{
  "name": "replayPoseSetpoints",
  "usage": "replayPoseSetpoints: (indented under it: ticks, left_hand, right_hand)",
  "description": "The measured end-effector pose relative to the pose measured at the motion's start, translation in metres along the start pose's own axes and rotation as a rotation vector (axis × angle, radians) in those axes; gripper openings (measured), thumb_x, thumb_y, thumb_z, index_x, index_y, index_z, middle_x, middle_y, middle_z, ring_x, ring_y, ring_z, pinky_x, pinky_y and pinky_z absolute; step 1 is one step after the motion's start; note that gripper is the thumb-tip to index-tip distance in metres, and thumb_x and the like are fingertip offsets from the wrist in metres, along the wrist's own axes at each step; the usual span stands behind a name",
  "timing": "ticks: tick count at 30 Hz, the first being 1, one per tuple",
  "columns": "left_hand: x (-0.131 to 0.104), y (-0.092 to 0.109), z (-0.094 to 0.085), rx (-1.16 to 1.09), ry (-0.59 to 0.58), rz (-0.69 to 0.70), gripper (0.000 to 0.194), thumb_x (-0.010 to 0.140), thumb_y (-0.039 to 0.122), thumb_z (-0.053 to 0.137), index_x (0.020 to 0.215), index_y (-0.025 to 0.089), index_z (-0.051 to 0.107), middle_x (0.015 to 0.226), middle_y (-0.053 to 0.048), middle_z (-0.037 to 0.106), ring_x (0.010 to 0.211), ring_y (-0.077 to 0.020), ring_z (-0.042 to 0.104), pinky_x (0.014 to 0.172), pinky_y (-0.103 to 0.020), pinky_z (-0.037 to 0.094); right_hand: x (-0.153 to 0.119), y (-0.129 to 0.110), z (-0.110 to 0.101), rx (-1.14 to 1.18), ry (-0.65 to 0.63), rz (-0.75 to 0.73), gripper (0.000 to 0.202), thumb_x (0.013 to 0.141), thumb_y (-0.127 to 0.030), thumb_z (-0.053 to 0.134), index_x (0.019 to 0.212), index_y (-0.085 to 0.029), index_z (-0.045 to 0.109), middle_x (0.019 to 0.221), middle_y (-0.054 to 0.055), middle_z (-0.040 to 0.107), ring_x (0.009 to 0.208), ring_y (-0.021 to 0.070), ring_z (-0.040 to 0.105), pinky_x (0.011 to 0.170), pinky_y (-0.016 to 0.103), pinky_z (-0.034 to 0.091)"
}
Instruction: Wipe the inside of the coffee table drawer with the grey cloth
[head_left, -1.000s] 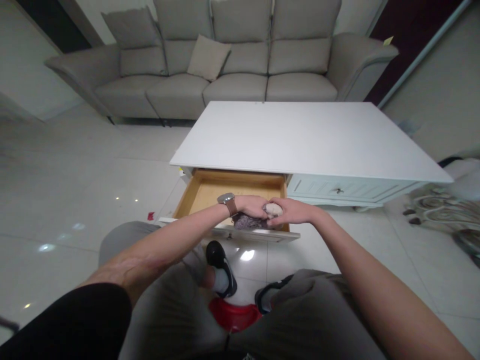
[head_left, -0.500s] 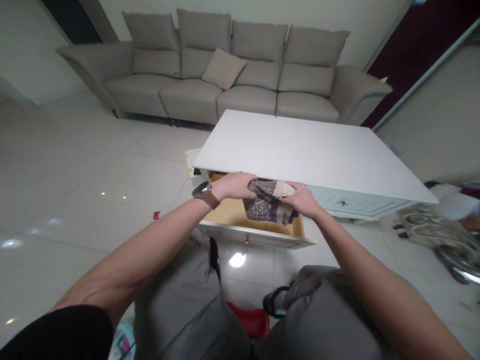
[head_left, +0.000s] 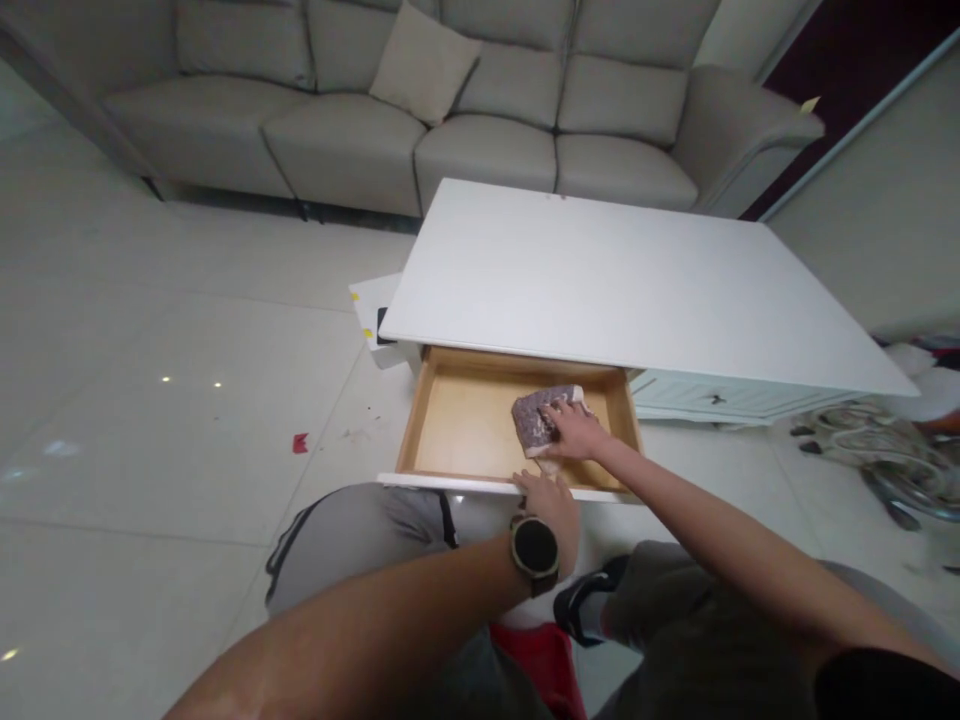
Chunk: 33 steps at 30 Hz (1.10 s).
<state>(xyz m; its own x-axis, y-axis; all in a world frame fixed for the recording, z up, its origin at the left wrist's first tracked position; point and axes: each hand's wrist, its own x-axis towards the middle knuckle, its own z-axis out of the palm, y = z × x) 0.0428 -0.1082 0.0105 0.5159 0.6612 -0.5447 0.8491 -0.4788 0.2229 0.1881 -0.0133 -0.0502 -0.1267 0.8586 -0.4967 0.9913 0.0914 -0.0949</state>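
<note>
L hand [head_left: 551, 507] now off folded knit [head_left: 531, 425], at drwr front [head_left: 450, 484]

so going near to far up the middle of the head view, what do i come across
Red object → dark-faced watch → left hand → folded patterned cloth in the open drawer → white tabletop → sofa.

A taupe sofa [head_left: 480, 160] stands on glossy pale tiles [head_left: 165, 430] — plain wall [head_left: 885, 220] at right.

Two hands [head_left: 553, 508] [head_left: 576, 431], one open drawer [head_left: 465, 420]
</note>
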Motion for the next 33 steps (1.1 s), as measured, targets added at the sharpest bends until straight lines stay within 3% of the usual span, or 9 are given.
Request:
replayPoseSetpoints:
  ticks: [3, 6, 9, 13, 16, 20, 22, 27, 33]
  left_hand:
    - [0.0, -0.002, 0.01, 0.026, 0.022, -0.007, 0.058, 0.095, 0.014, 0.033, 0.15, 0.012, 0.049, 0.141, -0.033, 0.052, 0.13, -0.0477, 0.052, 0.099, -0.07, 0.04]
    - [-0.001, -0.002, 0.013, 0.044, 0.038, 0.013, 0.056, 0.095, 0.012, 0.031, 0.148, 0.01, 0.051, 0.133, -0.034, 0.058, 0.125, -0.0462, 0.056, 0.094, -0.067, 0.045]
    - [-0.002, -0.002, 0.013, 0.027, 0.069, 0.036, 0.051, 0.095, 0.01, 0.034, 0.141, 0.009, 0.058, 0.127, -0.032, 0.062, 0.12, -0.0452, 0.06, 0.09, -0.065, 0.048]
    - [-0.004, -0.001, 0.011, 0.066, 0.126, 0.025, 0.048, 0.096, 0.006, 0.035, 0.136, 0.009, 0.06, 0.124, -0.028, 0.066, 0.118, -0.0433, 0.062, 0.091, -0.067, 0.048]
    - [-0.006, 0.001, 0.011, 0.115, 0.115, 0.015, 0.048, 0.097, 0.006, 0.033, 0.135, 0.009, 0.062, 0.123, -0.027, 0.066, 0.117, -0.0431, 0.063, 0.091, -0.066, 0.05]
    - [-0.004, 0.002, 0.011, 0.146, 0.142, 0.019, 0.047, 0.095, 0.005, 0.039, 0.137, 0.009, 0.061, 0.123, -0.027, 0.067, 0.116, -0.0423, 0.064, 0.091, -0.066, 0.051]
    - [-0.002, -0.001, 0.008, 0.157, 0.116, 0.023, 0.047, 0.093, 0.003, 0.042, 0.135, 0.01, 0.062, 0.12, -0.025, 0.069, 0.112, -0.0413, 0.066, 0.09, -0.064, 0.052]
    - [0.003, -0.01, -0.004, 0.176, 0.015, 0.094, 0.041, 0.09, 0.003, 0.049, 0.125, 0.006, 0.068, 0.112, -0.024, 0.072, 0.104, -0.0401, 0.069, 0.084, -0.056, 0.056]
    - [0.0, -0.012, -0.009, 0.186, 0.021, 0.09, 0.044, 0.091, -0.002, 0.042, 0.126, 0.006, 0.067, 0.11, -0.024, 0.073, 0.1, -0.0361, 0.071, 0.078, -0.051, 0.059]
  right_hand:
    - [0.023, -0.004, 0.016, 0.039, -0.079, 0.104, 0.121, 0.065, -0.08, 0.069, 0.161, -0.038, 0.009, 0.168, 0.016, 0.001, 0.145, 0.057, 0.004, 0.102, 0.074, 0.029]
    - [0.042, -0.008, 0.026, 0.02, -0.019, 0.095, 0.113, 0.073, -0.071, 0.068, 0.162, -0.038, 0.005, 0.169, 0.014, -0.007, 0.145, 0.0587, -0.006, 0.103, 0.074, 0.028]
    - [0.062, -0.022, 0.029, -0.03, 0.101, -0.041, 0.097, 0.082, -0.051, 0.066, 0.161, -0.037, 0.012, 0.169, 0.012, 0.001, 0.146, 0.0538, 0.0, 0.106, 0.068, 0.031]
    - [0.095, -0.064, 0.022, -0.108, 0.208, -0.342, 0.073, 0.086, -0.02, 0.059, 0.154, -0.033, 0.035, 0.163, 0.01, 0.027, 0.141, 0.0403, 0.027, 0.103, 0.054, 0.039]
    - [0.122, -0.101, 0.01, -0.202, 0.336, -0.608, 0.05, 0.094, -0.016, 0.047, 0.142, -0.031, 0.051, 0.154, 0.01, 0.043, 0.134, 0.0353, 0.036, 0.097, 0.05, 0.04]
    - [0.15, -0.128, -0.004, -0.289, 0.564, -0.883, 0.048, 0.098, -0.016, 0.043, 0.141, -0.034, 0.048, 0.158, 0.005, 0.041, 0.142, 0.0358, 0.027, 0.099, 0.053, 0.035]
    - [0.162, -0.126, -0.009, -0.321, 0.589, -0.861, 0.05, 0.097, -0.014, 0.044, 0.143, -0.034, 0.047, 0.158, 0.004, 0.041, 0.145, 0.0347, 0.025, 0.101, 0.056, 0.032]
    - [0.182, -0.108, -0.017, -0.355, 0.482, -0.587, 0.044, 0.097, -0.015, 0.042, 0.136, -0.031, 0.056, 0.155, 0.004, 0.045, 0.143, 0.037, 0.027, 0.1, 0.059, 0.036]
    - [0.175, -0.07, -0.02, -0.393, 0.416, -0.543, 0.044, 0.095, -0.013, 0.041, 0.13, -0.029, 0.062, 0.15, 0.004, 0.049, 0.139, 0.0401, 0.029, 0.098, 0.057, 0.037]
